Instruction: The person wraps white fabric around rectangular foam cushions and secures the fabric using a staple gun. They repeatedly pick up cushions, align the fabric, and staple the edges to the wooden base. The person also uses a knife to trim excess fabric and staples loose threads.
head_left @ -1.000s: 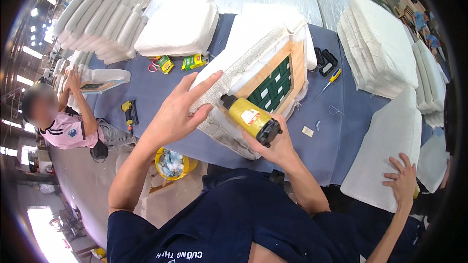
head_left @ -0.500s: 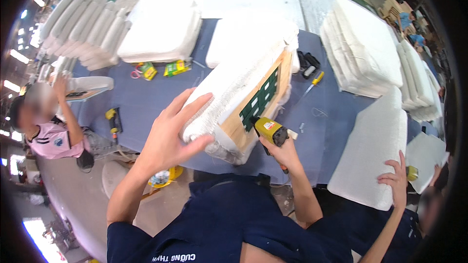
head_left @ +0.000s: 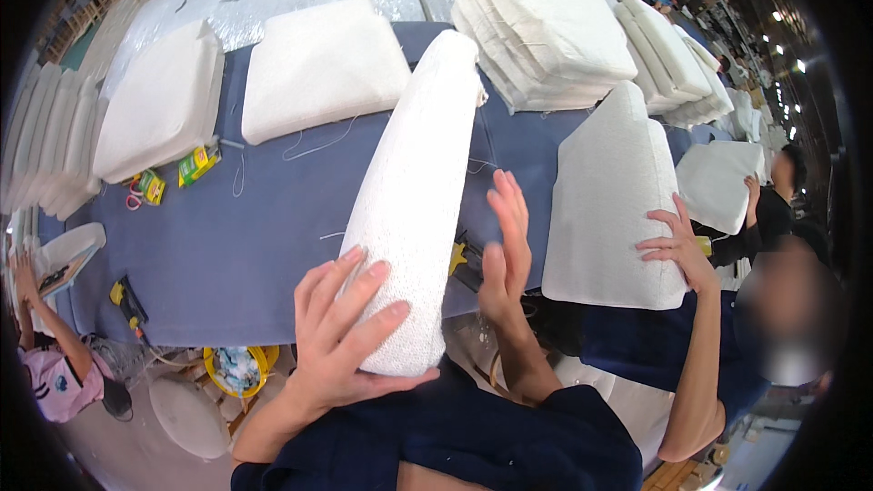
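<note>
Clasping the near end of a white cushion (head_left: 411, 200), the left hand (head_left: 335, 336) has its grip curled across the side; the cushion is tipped on edge at the near side of the tabletop (head_left: 236, 259). Just right of it, the right hand (head_left: 509, 250) is raised, grip spread, fingers straight. Between them shows a partly hidden yellow-and-black tool (head_left: 457, 259). Beyond lie a flat white pad (head_left: 326, 71) and a cushion stack (head_left: 550, 32).

Blue-grey surface (head_left: 245, 264), two white cushions (head_left: 326, 68) lying apart, a white cushion stack (head_left: 546, 32), red-handled scissors (head_left: 134, 200), two yellow-green packets (head_left: 195, 166), two yellow-black staple guns (head_left: 128, 302), loose white threads (head_left: 332, 141)
</note>
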Demonstrator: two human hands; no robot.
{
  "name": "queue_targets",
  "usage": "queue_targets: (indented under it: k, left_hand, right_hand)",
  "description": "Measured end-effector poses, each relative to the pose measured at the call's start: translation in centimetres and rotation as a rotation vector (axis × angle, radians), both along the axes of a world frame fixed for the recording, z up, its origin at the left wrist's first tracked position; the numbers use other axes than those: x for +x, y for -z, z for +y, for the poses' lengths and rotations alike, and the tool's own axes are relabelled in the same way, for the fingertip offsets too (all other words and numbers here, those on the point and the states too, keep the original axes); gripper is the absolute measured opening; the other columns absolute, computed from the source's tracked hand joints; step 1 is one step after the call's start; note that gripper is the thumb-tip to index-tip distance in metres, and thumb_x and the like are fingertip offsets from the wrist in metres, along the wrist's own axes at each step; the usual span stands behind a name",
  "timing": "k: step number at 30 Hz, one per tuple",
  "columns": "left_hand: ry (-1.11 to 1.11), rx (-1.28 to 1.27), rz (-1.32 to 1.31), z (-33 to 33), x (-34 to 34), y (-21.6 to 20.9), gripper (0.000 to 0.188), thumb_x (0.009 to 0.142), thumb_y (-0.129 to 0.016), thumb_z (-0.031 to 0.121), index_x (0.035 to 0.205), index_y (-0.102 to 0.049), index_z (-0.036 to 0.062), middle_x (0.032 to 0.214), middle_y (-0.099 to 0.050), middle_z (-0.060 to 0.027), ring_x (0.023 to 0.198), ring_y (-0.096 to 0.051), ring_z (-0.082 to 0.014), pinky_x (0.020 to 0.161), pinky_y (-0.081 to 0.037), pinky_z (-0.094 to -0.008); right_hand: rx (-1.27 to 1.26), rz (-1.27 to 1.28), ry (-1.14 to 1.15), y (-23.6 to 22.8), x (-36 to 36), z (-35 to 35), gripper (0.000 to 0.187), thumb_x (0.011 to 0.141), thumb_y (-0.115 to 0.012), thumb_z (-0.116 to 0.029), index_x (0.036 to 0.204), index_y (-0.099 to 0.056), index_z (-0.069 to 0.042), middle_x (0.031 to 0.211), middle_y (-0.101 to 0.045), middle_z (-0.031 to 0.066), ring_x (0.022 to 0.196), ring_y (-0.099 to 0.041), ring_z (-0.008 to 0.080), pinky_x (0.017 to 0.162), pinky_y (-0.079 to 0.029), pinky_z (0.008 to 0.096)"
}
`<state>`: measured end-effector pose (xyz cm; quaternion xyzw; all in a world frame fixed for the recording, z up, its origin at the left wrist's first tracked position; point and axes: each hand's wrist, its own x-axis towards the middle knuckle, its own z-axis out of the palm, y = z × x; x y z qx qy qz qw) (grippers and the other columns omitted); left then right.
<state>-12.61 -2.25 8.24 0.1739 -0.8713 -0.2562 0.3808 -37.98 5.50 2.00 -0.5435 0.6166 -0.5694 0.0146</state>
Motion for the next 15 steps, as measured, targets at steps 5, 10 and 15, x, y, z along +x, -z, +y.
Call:
queue_targets:
  k: [5, 10, 15]
  left_hand:
    - [0.077, -0.022, 0.045, 1.0, -0.9, 1.4, 0.092, 0.064, -0.104, 0.047, 0.14, -0.062, 0.0162, 0.152, -0.059, -0.0178, 0.139, -0.058, -0.0493, 0.105, -0.047, -0.0612]
    - [0.07, -0.062, 0.051, 0.2, 0.0, 1.0, 0.092, 0.065, -0.105, 0.044, 0.14, -0.062, 0.0138, 0.153, -0.06, -0.0195, 0.135, -0.062, -0.0488, 0.104, -0.049, -0.0568]
    - [0.023, -0.083, 0.157, -0.7, 0.4, 2.4, 0.091, 0.066, -0.103, 0.037, 0.143, -0.061, 0.0131, 0.155, -0.061, -0.0187, 0.137, -0.063, -0.0436, 0.103, -0.048, -0.052]
  right_hand:
    - [0.019, 0.443, -0.559, -6.5, 0.1, -2.7, 0.058, 0.11, -0.035, -0.045, 0.137, -0.075, -0.012, 0.154, -0.065, 0.0128, 0.149, -0.055, 0.0389, 0.122, -0.033, 0.062]
    - [0.075, 0.462, -0.348, -3.6, -7.2, -9.9, 0.062, 0.115, -0.026, -0.042, 0.141, -0.073, -0.013, 0.154, -0.065, 0.0113, 0.152, -0.051, 0.0357, 0.128, -0.027, 0.0566]
    - [0.35, 0.478, 0.042, -1.2, -16.5, -16.1, 0.06, 0.118, -0.032, -0.048, 0.151, -0.065, -0.01, 0.162, -0.058, 0.011, 0.159, -0.04, 0.0384, 0.132, -0.02, 0.0586]
